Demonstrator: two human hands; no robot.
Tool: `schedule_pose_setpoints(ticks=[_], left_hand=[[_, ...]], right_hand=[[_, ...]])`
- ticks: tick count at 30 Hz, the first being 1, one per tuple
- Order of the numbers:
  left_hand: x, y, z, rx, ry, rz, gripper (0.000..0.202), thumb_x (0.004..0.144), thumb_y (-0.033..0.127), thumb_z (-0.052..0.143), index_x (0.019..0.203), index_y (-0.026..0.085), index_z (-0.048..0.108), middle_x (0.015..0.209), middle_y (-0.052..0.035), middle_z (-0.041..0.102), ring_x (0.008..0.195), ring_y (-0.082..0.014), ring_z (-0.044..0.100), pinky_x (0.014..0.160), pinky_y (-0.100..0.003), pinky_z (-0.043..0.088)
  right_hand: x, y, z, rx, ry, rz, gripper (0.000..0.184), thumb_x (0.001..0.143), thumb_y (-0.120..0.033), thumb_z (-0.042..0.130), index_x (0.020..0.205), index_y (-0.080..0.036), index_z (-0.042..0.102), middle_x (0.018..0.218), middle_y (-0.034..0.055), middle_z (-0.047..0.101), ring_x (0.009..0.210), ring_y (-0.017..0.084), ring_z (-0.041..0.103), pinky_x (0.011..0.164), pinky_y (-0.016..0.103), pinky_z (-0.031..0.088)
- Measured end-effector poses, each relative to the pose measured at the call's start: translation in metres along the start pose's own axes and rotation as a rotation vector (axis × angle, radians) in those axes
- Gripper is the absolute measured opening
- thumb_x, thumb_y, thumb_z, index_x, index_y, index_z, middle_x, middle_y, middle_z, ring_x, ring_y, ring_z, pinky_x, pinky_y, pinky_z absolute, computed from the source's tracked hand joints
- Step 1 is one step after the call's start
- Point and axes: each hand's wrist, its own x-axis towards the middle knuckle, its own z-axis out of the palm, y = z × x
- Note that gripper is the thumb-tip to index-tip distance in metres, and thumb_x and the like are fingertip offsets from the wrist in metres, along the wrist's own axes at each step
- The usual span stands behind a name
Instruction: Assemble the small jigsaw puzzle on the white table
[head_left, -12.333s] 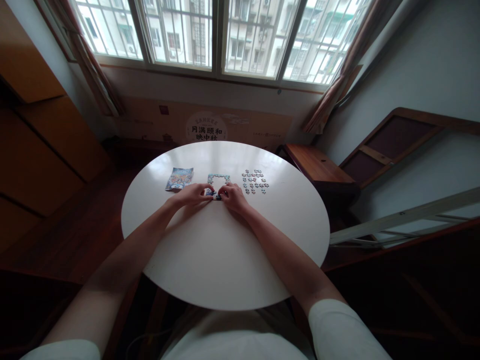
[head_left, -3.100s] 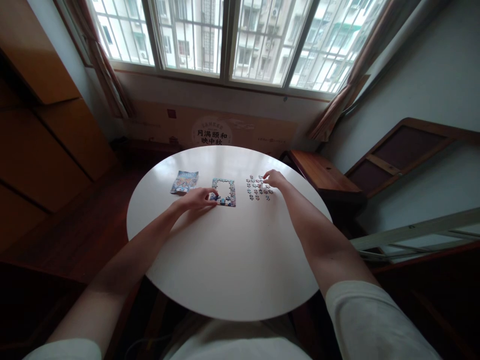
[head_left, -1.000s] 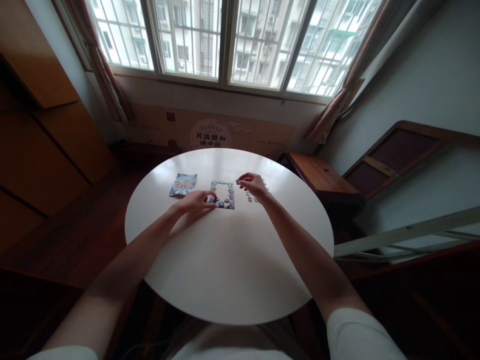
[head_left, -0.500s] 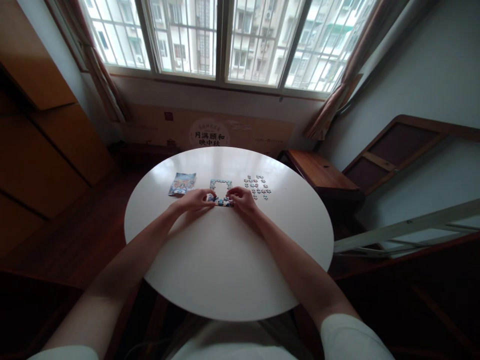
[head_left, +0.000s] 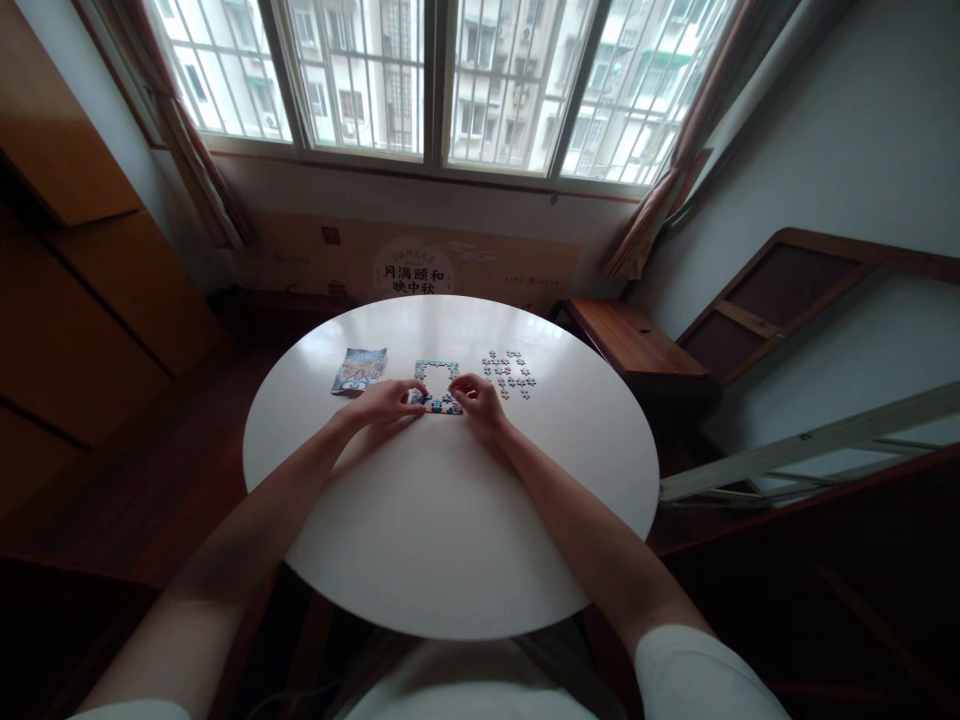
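Note:
A partly built jigsaw puzzle frame [head_left: 437, 371] with an unfilled middle lies on the round white table [head_left: 450, 520]. My left hand [head_left: 384, 401] rests at its near left corner, fingers curled against the edge. My right hand [head_left: 475, 398] is at the near right edge, fingertips pinched over the lower border; whether a piece is in them is too small to tell. Loose puzzle pieces [head_left: 508, 372] are spread out just right of the frame. A printed picture card [head_left: 360, 369] lies to the left.
A wooden bench [head_left: 634, 340] and a leaning wooden frame [head_left: 780, 300] stand to the right of the table. Wooden cabinets [head_left: 82, 300] fill the left. A barred window [head_left: 442, 80] and a cardboard panel with printed characters [head_left: 412, 268] lie beyond the table.
My right hand went from the loose pieces back to the puzzle frame's near right edge. My left hand stayed at the frame's left corner.

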Motion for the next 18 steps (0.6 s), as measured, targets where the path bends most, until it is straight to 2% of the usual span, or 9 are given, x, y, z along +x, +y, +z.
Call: schedule_pose_setpoints(ticks=[6,11,18], left_hand=[[0.0007,-0.0009,0.0011,0.008,-0.006,-0.003,0.047,0.081,0.054,0.061,0.115,0.021,0.067,0.059,0.005,0.053,0.054,-0.0131,0.047,0.054,-0.025,0.027],[-0.0001,0.0002,0.0003,0.011,-0.012,-0.005,0.047,0.082,0.054,0.06,0.115,0.021,0.067,0.058,0.0047,0.053,0.054,-0.0134,0.048,0.054,-0.024,0.027],[-0.0002,0.0011,-0.0007,0.012,-0.01,-0.001,0.047,0.082,0.053,0.06,0.116,0.021,0.067,0.059,0.0045,0.055,0.055,-0.0138,0.049,0.054,-0.025,0.028]], right_hand=[[-0.001,0.002,-0.0002,0.021,-0.035,0.04,0.017,0.072,-0.033,0.065,0.082,-0.019,0.064,0.07,-0.0001,0.063,0.059,0.012,0.057,0.057,0.025,0.048],[-0.0012,0.0045,-0.0001,0.009,-0.031,0.036,0.019,0.074,-0.033,0.064,0.086,-0.019,0.065,0.072,-0.001,0.06,0.058,0.01,0.056,0.055,0.023,0.046],[-0.001,0.0027,0.0001,-0.036,-0.022,0.012,0.014,0.077,-0.027,0.06,0.086,-0.018,0.065,0.078,-0.0001,0.06,0.056,0.009,0.055,0.056,0.023,0.048]])
